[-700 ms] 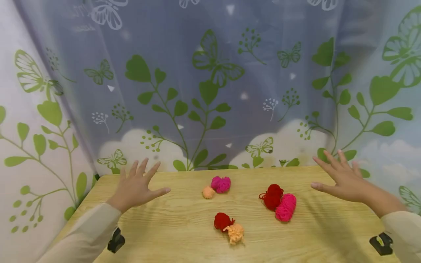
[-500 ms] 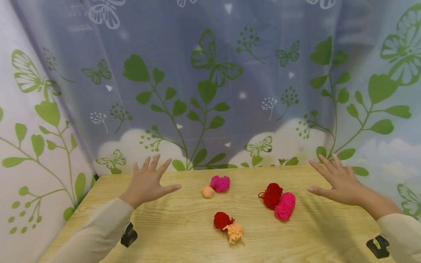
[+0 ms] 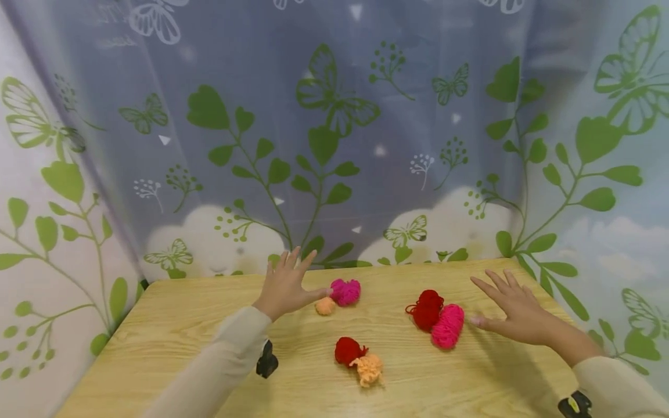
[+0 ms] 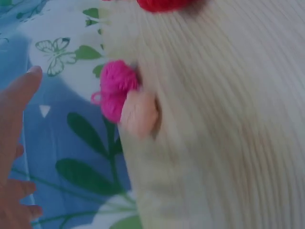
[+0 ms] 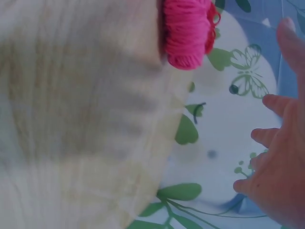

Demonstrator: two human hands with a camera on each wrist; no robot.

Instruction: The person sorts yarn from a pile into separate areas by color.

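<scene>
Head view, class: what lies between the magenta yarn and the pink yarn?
In the head view, a red yarn ball lies between, against the pink yarn; from it to the magenta yarn, only bare wooden tabletop shows.

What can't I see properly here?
Head view: part of the small peach ball, behind the left hand.
Head view: the writing on the curtain, too faint to read.
Left wrist view: most of the red ball, cut off by the top edge.
Right wrist view: most of the red ball, behind the pink yarn.
</scene>
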